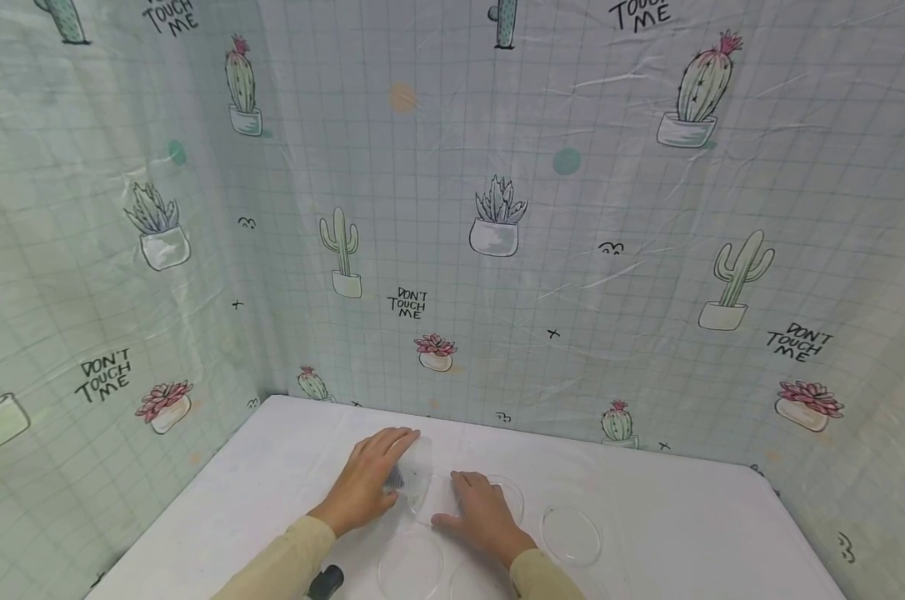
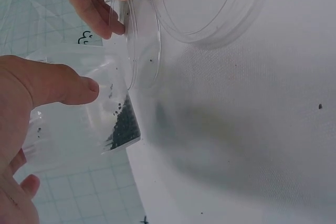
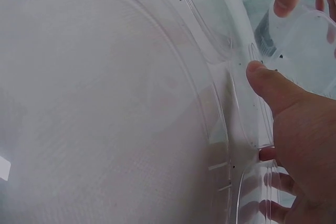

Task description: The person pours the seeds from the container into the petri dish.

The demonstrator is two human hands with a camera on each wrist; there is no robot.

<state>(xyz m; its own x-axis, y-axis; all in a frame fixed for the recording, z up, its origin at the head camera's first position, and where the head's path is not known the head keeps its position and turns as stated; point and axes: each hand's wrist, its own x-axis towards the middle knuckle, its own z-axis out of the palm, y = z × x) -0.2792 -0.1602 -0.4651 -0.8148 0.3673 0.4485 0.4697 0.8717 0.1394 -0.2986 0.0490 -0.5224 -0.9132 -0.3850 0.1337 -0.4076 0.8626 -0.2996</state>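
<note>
My left hand (image 1: pixel 366 479) grips a clear plastic bag (image 2: pixel 68 114) with its thumb on the near face. Small black grains (image 2: pixel 126 127) are gathered in one lower corner of the bag, which is tilted over the table. Right of it, my right hand (image 1: pixel 486 512) rests among clear round petri dishes, thumb spread apart from the fingers. Its fingertips (image 3: pixel 268 153) are at the rim of one dish (image 2: pixel 131 51); whether they press on it is hard to tell. A few dark grains lie in or near that dish.
More clear petri dishes, one (image 1: pixel 571 535) on the right and one (image 1: pixel 411 567) in front, lie on the white table (image 1: pixel 692 533). A dark cylindrical object (image 1: pixel 327 582) sits by the left sleeve. Loose grains (image 2: pixel 320 106) dot the tabletop. A cactus-print curtain (image 1: pixel 437 208) surrounds the table.
</note>
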